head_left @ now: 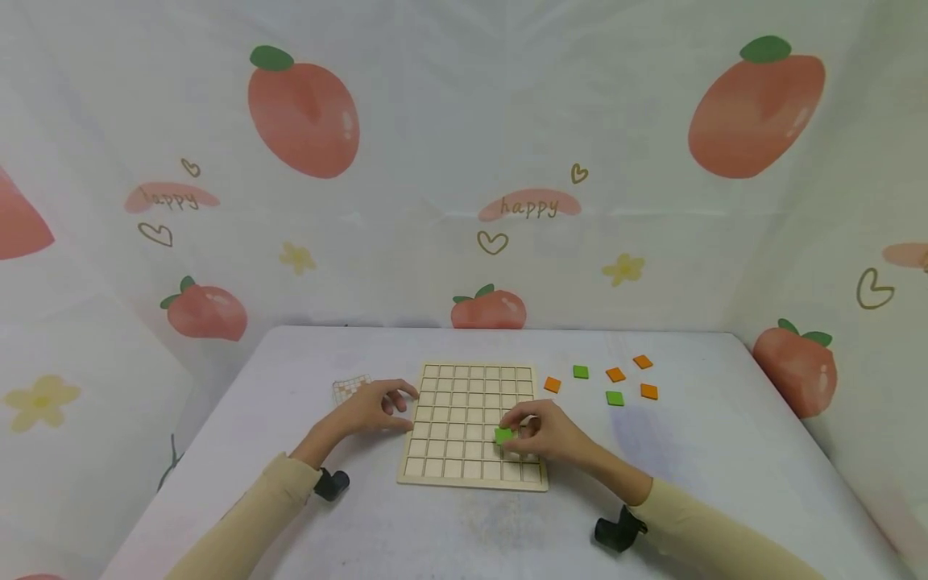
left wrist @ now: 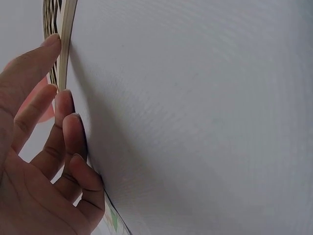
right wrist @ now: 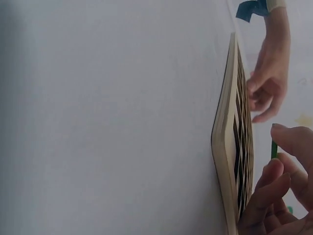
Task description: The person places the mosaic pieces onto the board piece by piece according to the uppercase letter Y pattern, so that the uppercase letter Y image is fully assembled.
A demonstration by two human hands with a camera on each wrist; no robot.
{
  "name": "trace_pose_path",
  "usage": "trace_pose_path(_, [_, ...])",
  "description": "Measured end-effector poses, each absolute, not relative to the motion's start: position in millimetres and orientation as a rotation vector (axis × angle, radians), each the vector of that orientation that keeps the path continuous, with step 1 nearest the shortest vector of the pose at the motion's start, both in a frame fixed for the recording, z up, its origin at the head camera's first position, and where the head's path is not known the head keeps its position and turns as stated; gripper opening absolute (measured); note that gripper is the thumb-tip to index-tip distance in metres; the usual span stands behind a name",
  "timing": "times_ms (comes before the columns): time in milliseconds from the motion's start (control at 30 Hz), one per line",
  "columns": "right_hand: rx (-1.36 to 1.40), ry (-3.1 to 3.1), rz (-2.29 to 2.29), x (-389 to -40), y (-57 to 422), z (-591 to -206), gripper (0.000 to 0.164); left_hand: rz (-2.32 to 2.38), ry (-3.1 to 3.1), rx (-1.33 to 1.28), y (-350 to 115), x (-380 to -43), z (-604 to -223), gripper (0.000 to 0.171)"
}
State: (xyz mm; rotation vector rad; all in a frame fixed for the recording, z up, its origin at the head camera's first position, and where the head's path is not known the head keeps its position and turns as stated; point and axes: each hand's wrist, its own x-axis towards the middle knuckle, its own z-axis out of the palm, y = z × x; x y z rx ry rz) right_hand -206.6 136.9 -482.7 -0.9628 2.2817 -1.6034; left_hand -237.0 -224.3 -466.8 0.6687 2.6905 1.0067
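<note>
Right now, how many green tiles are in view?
3: one green tile pinched in the right hand, a far tile and nearer tile right of the board. Others may be hidden.

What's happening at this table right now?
A person is working at a gridded wooden board with both hands. The right hand pinches a small green tile over the lower right part of the grid. The left hand is at the board's left edge, its fingers loosely spread. Four orange tiles and two more green tiles lie loose on the table, right of the board. A patterned card sits partly behind the left hand.
</note>
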Motion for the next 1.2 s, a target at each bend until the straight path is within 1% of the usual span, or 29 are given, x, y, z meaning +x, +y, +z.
trace_pose_path(400, [-0.846, 2.389, -1.48, -199.8, 115.2, -479.5, 0.022, 1.002, 2.688, 0.664, -224.1, -238.7, -466.9, 0.047])
trace_pose_path(833, [-0.915, 2.424, -1.403, -196.2, 95.3, -477.5, 0.017, 1.018, 2.677, 0.66, -225.1, -238.3, -466.0, 0.046])
trace_pose_path(1200, [-0.847, 2.478, -1.336, -194.2, 85.7, -474.4, 0.018, 1.015, 2.68, 0.666, -224.7, -238.3, -465.5, 0.045])
